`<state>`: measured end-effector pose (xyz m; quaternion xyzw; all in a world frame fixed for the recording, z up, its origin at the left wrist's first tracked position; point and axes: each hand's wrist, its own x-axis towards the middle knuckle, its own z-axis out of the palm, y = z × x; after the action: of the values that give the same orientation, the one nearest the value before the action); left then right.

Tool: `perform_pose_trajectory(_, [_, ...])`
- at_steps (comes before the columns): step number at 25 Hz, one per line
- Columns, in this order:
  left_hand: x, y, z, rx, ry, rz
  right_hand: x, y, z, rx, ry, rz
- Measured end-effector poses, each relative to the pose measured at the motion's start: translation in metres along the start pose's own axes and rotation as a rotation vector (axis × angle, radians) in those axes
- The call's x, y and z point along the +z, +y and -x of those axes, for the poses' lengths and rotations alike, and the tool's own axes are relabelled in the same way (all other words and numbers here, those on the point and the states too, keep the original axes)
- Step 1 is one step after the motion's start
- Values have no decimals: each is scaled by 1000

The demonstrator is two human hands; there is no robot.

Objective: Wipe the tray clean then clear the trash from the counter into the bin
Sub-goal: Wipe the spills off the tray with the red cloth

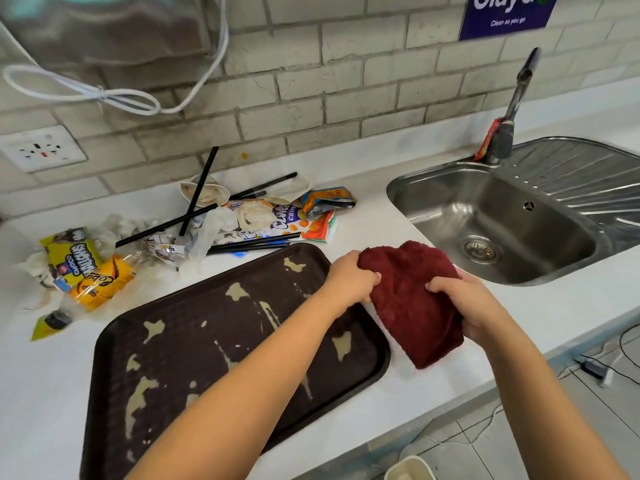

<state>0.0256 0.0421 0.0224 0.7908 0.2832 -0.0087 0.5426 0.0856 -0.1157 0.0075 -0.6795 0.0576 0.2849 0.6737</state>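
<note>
- Between the hands hung a red cloth [412, 303]; the left hand [351, 277] gripped its left edge, the right hand [465, 301] its right side.
- Just left of and below the left hand lay the brown tray [207, 341] on the desk [450, 368], smeared with pale spills.
- Beyond the tray, well left of the hands, lay the trash [194, 223]: wrappers, straws, a bottle.
- Beyond the right hand sat the sink [502, 223].

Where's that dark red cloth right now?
In the head view, the red cloth is held up by both the left hand and right hand, between the dirty brown tray and the sink.
</note>
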Motion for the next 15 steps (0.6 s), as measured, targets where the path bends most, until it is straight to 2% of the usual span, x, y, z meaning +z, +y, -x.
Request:
perform_pose_trajectory(3, [-42, -8, 2, -31, 50, 61, 42, -28, 12, -104, -115, -100])
perform_pose_trajectory(6, [-74, -11, 8, -31, 116, 31, 82, -42, 20, -256, -107, 26])
perform_pose_trajectory(9, [-93, -13, 18, -103, -52, 422, 119, -39, 29, -530, -85, 268])
perform_pose_trajectory(11, [-99, -16, 22, -119, -228, 731, 142, -29, 33, -697, -145, 395])
perform_pose_trajectory(12, [-101, -17, 23, -102, -252, 858, 152, -23, 35, -769, -171, 466])
perform_pose_trajectory(15, [-104, -25, 19, -29, -70, 1172, 173, -6, 40, -903, -239, 764])
